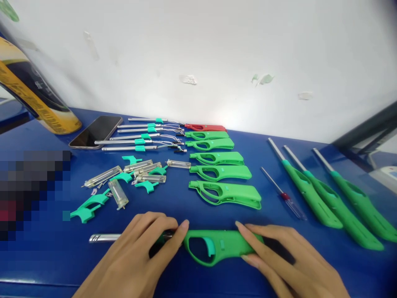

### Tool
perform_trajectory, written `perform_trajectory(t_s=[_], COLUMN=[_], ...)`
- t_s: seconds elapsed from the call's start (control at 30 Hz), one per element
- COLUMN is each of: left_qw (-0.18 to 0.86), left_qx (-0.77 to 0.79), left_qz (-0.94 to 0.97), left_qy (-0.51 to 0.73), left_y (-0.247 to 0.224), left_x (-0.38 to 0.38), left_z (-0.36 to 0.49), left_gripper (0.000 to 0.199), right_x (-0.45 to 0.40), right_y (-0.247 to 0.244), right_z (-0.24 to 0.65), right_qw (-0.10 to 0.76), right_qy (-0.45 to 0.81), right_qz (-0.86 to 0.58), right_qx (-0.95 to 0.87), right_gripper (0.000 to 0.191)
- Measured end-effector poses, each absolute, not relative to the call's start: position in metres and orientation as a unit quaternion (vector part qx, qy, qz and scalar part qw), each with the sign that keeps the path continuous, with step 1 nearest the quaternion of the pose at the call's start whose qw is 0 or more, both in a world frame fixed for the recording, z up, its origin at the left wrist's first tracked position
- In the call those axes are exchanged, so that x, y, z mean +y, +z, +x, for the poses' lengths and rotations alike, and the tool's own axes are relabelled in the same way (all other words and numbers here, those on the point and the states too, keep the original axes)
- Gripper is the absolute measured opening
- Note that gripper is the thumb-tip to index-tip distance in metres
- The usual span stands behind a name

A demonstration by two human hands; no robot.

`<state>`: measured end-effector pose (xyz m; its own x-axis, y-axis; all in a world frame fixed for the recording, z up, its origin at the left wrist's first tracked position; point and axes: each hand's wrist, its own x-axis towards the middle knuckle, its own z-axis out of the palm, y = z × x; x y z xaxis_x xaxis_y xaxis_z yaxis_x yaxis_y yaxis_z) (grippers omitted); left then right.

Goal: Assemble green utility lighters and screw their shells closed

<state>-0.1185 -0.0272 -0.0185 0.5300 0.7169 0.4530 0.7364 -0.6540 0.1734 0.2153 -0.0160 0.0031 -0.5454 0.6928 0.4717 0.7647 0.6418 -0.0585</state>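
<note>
A green utility lighter (231, 244) lies sideways near the front of the blue table, its teal trigger showing inside the guard loop. My left hand (145, 244) is closed around the joint where the silver metal tube (104, 238) meets the green body; the fingers hide that joint. At the other end, my right hand (279, 252) grips the rear of the handle between thumb and fingers. Just beyond the hands lies a green handle shell (238, 193). Left of it are loose teal triggers (85, 214) and clear fuel tanks (118, 194).
Several more green shells (225, 158) and one red shell (207, 127) line up beside metal tubes with wires (127, 148). At right are a screwdriver (283, 195) and three assembled lighters (313, 194). A phone (96, 131) and yellow can (40, 91) stand back left, before a white wall (217, 49).
</note>
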Motion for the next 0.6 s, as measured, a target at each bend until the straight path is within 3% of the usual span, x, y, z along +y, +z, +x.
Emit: perform_trajectory(t_s=[0.27,0.4,0.6], left_qw=[0.038,0.042,0.048], left_qx=[-0.412,-0.412,-0.396], left_qz=[-0.873,-0.870,-0.876], left_qy=[-0.259,-0.267,-0.272], left_y=[-0.021,-0.021,-0.014], left_x=[-0.025,-0.023,-0.020], left_z=[-0.117,-0.115,-0.114], left_gripper=[0.063,0.061,0.054], right_x=[-0.016,-0.007,-0.006], right_y=[0.003,0.000,-0.005], right_z=[0.214,0.207,0.198], right_qw=[0.213,0.187,0.197], right_qy=[-0.100,-0.155,-0.050], right_qz=[-0.422,-0.379,-0.356], right_qx=[-0.876,-0.893,-0.912], right_gripper=[0.038,0.049,0.042])
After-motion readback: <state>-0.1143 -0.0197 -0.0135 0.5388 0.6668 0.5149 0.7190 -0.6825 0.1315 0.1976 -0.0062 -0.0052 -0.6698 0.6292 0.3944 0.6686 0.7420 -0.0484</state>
